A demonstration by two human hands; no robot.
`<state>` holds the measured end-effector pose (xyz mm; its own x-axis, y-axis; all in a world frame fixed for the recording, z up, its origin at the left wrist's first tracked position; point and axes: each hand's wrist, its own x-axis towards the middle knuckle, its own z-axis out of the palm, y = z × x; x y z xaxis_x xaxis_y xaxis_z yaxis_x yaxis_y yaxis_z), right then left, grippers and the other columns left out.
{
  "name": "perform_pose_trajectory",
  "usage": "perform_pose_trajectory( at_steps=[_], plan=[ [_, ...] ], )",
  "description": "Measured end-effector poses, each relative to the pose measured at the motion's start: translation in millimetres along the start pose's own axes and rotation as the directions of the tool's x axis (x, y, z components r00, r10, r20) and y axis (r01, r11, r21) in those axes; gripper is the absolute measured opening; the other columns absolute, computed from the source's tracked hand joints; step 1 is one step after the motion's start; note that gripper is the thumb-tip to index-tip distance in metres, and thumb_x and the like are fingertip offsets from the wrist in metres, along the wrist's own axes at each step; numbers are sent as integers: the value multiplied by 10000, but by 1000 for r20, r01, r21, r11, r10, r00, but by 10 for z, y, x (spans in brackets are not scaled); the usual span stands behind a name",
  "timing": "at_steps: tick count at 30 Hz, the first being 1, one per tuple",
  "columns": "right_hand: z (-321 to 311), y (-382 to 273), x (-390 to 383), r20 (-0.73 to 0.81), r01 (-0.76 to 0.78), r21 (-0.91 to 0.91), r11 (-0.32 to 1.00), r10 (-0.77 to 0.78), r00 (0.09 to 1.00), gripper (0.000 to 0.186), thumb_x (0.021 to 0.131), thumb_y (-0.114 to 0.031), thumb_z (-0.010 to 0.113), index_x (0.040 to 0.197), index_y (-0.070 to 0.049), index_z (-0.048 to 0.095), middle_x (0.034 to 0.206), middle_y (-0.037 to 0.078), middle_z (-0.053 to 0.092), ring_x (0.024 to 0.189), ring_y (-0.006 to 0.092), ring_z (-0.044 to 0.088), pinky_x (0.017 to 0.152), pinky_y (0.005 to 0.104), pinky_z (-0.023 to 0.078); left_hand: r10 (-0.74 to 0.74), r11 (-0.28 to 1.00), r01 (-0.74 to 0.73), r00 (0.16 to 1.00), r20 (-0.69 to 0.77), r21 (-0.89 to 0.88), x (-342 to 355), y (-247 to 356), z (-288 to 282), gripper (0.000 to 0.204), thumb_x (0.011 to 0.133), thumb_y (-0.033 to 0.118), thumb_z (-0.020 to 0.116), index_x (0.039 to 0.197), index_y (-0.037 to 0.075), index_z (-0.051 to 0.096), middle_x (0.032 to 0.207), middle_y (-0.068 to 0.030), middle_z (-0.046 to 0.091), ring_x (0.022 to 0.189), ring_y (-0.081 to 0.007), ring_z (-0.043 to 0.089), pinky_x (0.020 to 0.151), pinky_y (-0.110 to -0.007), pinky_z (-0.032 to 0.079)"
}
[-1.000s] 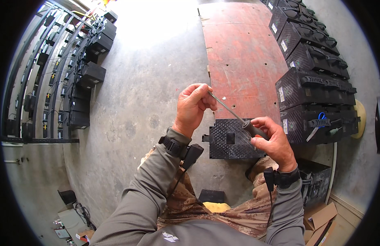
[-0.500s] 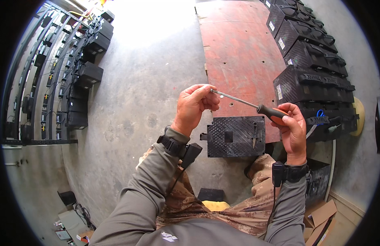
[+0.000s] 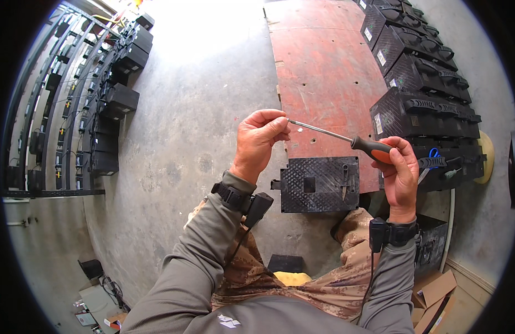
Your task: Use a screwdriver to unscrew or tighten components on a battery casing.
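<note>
My right hand (image 3: 400, 170) is wrapped round the black and orange handle of a screwdriver (image 3: 371, 150). Its metal shaft points left and slightly away from me. At the blade's tip, my left hand (image 3: 256, 139) is closed in a pinch of thumb and fingers; whatever is between them is too small or hidden to name. Below both hands, a black box (image 3: 293, 197) with a textured top lies in front of my knees. On its right part rest a small black-handled tool (image 3: 345, 177) and a thin pointed piece (image 3: 343, 192).
Black cases with handles (image 3: 399, 114) stand in a row along the right. A metal rack (image 3: 74, 111) with black units fills the left side. A red board (image 3: 324, 72) covers part of the grey floor ahead. Cardboard boxes (image 3: 435, 295) lie at lower right.
My left thumb and fingers have drawn together at the blade's tip, which has slid slightly right. The screwdriver's handle has shifted a little right with my right hand. The box stays put.
</note>
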<state>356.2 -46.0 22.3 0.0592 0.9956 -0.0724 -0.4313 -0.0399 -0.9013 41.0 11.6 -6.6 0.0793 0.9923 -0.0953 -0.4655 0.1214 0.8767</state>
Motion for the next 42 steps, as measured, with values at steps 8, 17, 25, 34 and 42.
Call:
perform_pose_trajectory(
  at_steps=[8, 17, 25, 34, 42],
  plan=[
    [48, -35, -18, -1, -14, 15, 1000, 14, 1000, 262, 945, -95, 597, 1181, 19, 577, 1122, 130, 653, 979, 212, 694, 801, 343, 604, -33, 999, 33, 999, -6, -34, -28, 64, 34, 147, 972, 66, 644, 1083, -23, 679, 906, -122, 716, 815, -217, 717, 713, -339, 614],
    [20, -42, -29, -11, -14, -11, 1000, 13, 1000, 319, 875, -56, 588, 1182, 29, 566, 1112, 132, 643, 976, 209, 688, 804, 346, 604, -47, 998, 47, 999, -3, -38, -18, 43, 40, 139, 952, 21, 646, 1080, -24, 676, 947, -120, 712, 830, -221, 723, 727, -345, 623],
    [45, -55, -23, -23, 2, -29, 1000, -2, 1000, 314, 898, -69, 592, 1198, 23, 569, 1151, 144, 647, 981, 196, 686, 770, 329, 603, -16, 1000, 15, 999, -39, -11, -5, 26, 24, 117, 931, -25, 647, 1042, -5, 672, 929, -110, 709, 805, -207, 724, 711, -333, 626],
    [1, -14, -23, -37, -43, -67, 997, 40, 999, 281, 984, -109, 572, 1234, 19, 568, 1100, 158, 703, 908, 219, 732, 693, 283, 600, 21, 999, -22, 1000, -21, -43, -14, 32, 21, 109, 931, -31, 636, 1033, -7, 669, 916, -106, 703, 790, -208, 720, 705, -333, 622],
    [33, -10, -40, 12, -40, -94, 995, 42, 999, 356, 1013, -205, 601, 1300, -9, 525, 1046, 159, 725, 818, 199, 737, 687, 283, 597, 27, 999, -28, 999, -34, -37, 1, 24, 7, 93, 936, -25, 640, 1021, -1, 670, 913, -106, 700, 767, -202, 710, 684, -331, 610]
  ],
)
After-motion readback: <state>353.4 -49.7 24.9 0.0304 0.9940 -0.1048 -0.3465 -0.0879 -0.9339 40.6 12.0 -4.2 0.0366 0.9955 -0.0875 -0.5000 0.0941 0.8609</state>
